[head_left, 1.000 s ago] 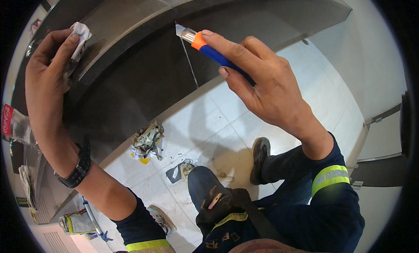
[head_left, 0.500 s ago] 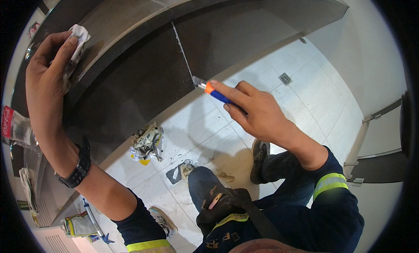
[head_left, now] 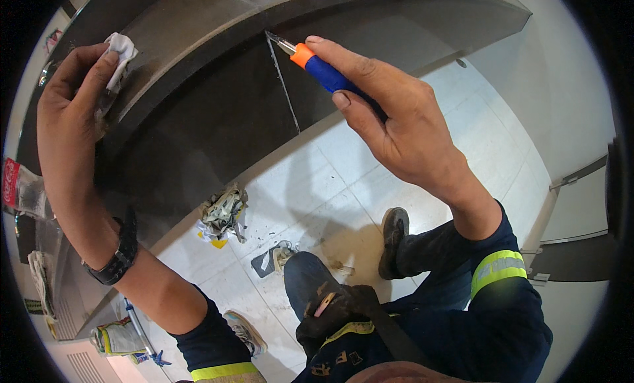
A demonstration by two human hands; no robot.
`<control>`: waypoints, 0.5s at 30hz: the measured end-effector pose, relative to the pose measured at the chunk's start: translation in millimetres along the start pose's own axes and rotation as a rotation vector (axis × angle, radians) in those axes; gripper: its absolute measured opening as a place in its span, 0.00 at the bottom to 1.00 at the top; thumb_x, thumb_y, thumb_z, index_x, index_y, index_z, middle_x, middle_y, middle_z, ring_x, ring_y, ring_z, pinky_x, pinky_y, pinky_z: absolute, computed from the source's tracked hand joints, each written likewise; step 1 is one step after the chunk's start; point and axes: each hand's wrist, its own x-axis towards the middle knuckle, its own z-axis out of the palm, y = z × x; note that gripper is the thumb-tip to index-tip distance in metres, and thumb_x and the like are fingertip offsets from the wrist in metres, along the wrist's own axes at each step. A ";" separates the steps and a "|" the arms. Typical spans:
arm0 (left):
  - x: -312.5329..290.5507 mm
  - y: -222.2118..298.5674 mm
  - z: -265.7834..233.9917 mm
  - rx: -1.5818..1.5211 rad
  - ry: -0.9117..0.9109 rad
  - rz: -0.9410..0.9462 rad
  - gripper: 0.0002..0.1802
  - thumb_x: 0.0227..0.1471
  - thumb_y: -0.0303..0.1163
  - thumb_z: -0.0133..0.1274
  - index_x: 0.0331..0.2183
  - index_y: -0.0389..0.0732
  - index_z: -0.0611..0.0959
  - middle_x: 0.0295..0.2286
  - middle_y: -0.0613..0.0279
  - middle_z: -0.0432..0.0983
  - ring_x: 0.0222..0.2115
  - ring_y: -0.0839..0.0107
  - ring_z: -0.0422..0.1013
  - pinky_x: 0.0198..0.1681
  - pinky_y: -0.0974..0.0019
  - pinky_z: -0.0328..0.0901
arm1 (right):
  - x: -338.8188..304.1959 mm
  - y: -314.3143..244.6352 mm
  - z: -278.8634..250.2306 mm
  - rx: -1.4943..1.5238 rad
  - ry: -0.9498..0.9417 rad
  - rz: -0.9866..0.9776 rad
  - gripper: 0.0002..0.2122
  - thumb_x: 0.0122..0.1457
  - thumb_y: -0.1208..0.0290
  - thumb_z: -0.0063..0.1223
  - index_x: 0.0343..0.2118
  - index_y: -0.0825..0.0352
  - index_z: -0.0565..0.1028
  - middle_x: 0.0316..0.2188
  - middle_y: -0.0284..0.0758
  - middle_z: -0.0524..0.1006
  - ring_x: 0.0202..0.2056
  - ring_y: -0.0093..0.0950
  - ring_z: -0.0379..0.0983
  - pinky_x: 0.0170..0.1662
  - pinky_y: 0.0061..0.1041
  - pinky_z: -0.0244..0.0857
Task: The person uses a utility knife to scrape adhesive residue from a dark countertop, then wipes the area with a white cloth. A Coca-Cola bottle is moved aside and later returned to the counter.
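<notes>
My right hand (head_left: 413, 118) grips a utility knife (head_left: 323, 72) with a blue and orange handle. Its blade tip is at the upper end of a whitish joint line (head_left: 284, 84), just beneath the counter's curved edge. This line runs down the dark front panel (head_left: 198, 118) to the panel's lower edge. At the far left, my left hand (head_left: 72, 109) pinches a crumpled white cloth or paper (head_left: 121, 58) between thumb and fingers, over the dark counter top (head_left: 172, 29).
A clear bottle (head_left: 30, 194) with a red label is beside my left forearm. Crumpled rags and paper (head_left: 224, 214) lie on the white tiled floor (head_left: 343, 204), near a dark flat piece (head_left: 263, 265). A bag (head_left: 119, 339) and a blue-and-silver tool (head_left: 140, 327) are at lower left.
My right hand has moved the knife up along the joint, from its lower end to its upper end. My left hand has stayed nearly in place with the white cloth or paper.
</notes>
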 end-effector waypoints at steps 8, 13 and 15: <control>-1.9 -3.7 -1.0 0.140 0.024 0.073 0.21 0.63 0.48 0.57 0.46 0.40 0.87 0.37 0.60 0.83 0.39 0.74 0.76 0.49 0.74 0.64 | -22.5 -9.4 7.5 0.042 -0.128 0.176 0.24 0.67 0.72 0.52 0.67 0.57 0.70 0.39 0.45 0.81 0.32 0.37 0.78 0.40 0.31 0.71; -2.4 3.0 -10.5 0.131 -0.009 0.024 0.21 0.63 0.48 0.57 0.45 0.39 0.86 0.37 0.60 0.82 0.39 0.74 0.75 0.48 0.73 0.63 | -31.2 -13.3 11.8 0.095 -0.180 0.224 0.25 0.66 0.73 0.51 0.67 0.60 0.68 0.39 0.47 0.80 0.33 0.37 0.77 0.41 0.31 0.70; -3.2 6.4 -12.5 0.128 -0.030 0.014 0.20 0.63 0.46 0.57 0.44 0.38 0.86 0.36 0.61 0.82 0.38 0.75 0.74 0.47 0.73 0.63 | -31.4 -11.8 11.2 0.126 -0.147 0.171 0.26 0.66 0.74 0.51 0.67 0.61 0.68 0.40 0.46 0.80 0.33 0.35 0.76 0.41 0.30 0.69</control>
